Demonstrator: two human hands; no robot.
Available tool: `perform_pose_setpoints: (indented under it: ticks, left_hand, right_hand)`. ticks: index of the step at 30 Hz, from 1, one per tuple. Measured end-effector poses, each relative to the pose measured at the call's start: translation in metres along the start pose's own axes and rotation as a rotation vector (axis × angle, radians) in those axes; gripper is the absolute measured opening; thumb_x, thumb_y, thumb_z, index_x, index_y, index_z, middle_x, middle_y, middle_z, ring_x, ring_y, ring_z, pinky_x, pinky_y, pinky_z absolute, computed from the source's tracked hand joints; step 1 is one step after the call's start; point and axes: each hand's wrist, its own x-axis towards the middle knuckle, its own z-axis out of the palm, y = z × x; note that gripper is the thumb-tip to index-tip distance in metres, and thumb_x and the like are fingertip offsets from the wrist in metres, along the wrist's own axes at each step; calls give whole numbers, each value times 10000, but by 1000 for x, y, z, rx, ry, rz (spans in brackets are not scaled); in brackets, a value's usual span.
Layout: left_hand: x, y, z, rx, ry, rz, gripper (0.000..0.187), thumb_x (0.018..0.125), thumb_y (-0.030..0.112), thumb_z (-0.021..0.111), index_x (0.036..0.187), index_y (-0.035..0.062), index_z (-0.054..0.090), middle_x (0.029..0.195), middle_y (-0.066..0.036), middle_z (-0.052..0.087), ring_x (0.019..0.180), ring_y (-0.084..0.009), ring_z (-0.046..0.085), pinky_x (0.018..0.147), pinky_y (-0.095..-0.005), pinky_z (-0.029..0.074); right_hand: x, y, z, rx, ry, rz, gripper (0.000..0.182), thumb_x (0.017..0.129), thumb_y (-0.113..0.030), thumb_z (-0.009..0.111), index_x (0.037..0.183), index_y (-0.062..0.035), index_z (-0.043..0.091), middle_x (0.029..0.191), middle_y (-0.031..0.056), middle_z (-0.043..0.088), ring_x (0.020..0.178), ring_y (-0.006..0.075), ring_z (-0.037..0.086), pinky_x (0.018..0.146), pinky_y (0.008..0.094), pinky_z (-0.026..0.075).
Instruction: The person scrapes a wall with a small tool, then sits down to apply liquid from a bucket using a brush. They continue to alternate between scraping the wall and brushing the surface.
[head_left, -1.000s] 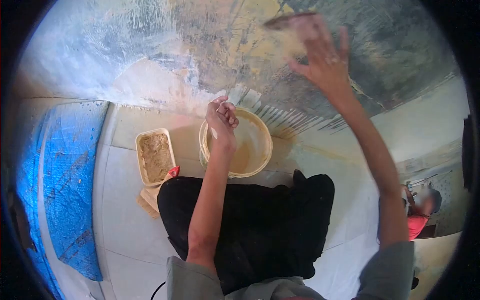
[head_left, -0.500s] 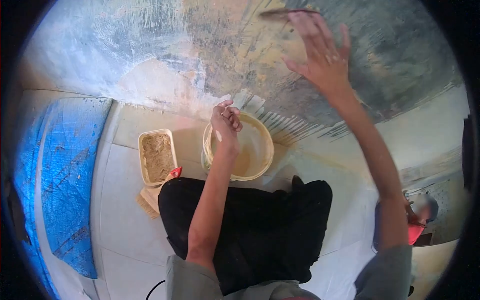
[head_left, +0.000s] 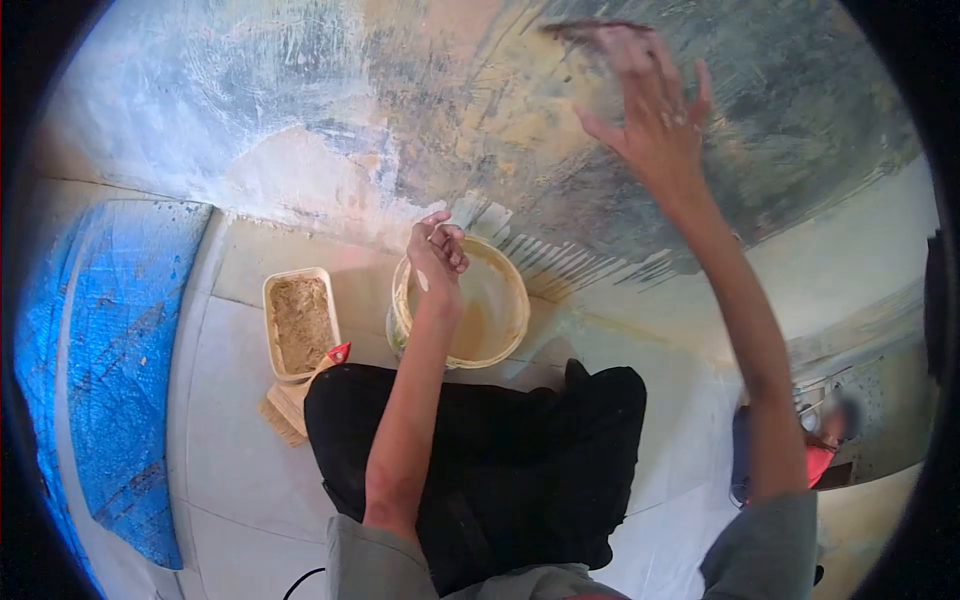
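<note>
My right hand (head_left: pixel 660 125) reaches up to the wall, fingers pressed on a thin, dark, flat blade (head_left: pixel 597 25) seen almost edge-on against the surface. Its thumb and little finger stand away from the blade. The wall (head_left: pixel 480 120) there carries streaky grey, ochre and whitish coating. My left hand (head_left: pixel 437 248) hangs over the left rim of a round, pale bucket (head_left: pixel 512 335), its fingers loosely curled with nothing visible in them. Thin, milky, yellowish liquid shows inside the bucket.
Left of the bucket stands a rectangular tub (head_left: pixel 302 322) of tan paste. Beside it lies a wide brush (head_left: pixel 290 408), partly hidden by my black-clad leg. Blue sheeting (head_left: pixel 125 380) covers the far left. Another person (head_left: pixel 825 440) is at the right, beyond my arm.
My right hand and the blade have slid a little to the right along the wall. The view has shifted slightly; my left hand remains curled over the bucket.
</note>
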Motion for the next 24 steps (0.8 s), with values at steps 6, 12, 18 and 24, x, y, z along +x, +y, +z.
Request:
perform_pose_setpoints:
  ticks: [6, 12, 18, 24]
  left_hand:
    - [0, 3, -3, 21, -11, -2, 272, 882, 294, 364, 1014, 92, 488, 686, -13, 502, 483, -80, 338, 448, -228, 275]
    - [-3, 6, 2, 13, -10, -1, 276, 879, 297, 361, 1013, 93, 490, 691, -11, 492, 490, -87, 330, 455, -234, 275]
    - [-3, 2, 4, 38, -3, -1, 279, 874, 300, 373, 1019, 93, 491, 684, -4, 488, 491, -78, 332, 457, -236, 274]
    - [-3, 0, 3, 22, -15, 17, 286, 876, 302, 379, 1022, 82, 489, 692, -10, 492, 493, -78, 332, 456, -236, 274]
  right_hand:
    - [-11, -21, 21, 242, -41, -331, 860, 695, -585, 620, 1367, -116, 359, 1413, 31, 338, 1330, 229, 275, 1080, 550, 114]
    - [-13, -16, 22, 424, -154, -79, 743, 726, -583, 597, 1337, -196, 424, 1396, 14, 381, 1307, 193, 310, 1085, 506, 116]
    - [1, -12, 12, 204, -68, -440, 809, 672, -576, 651, 1314, -141, 424, 1361, 21, 396, 1317, 197, 283, 1041, 499, 175]
    - [16, -18, 14, 344, 81, 24, 873, 646, -618, 628, 1336, -134, 398, 1365, 47, 360, 1290, 217, 281, 1049, 493, 164]
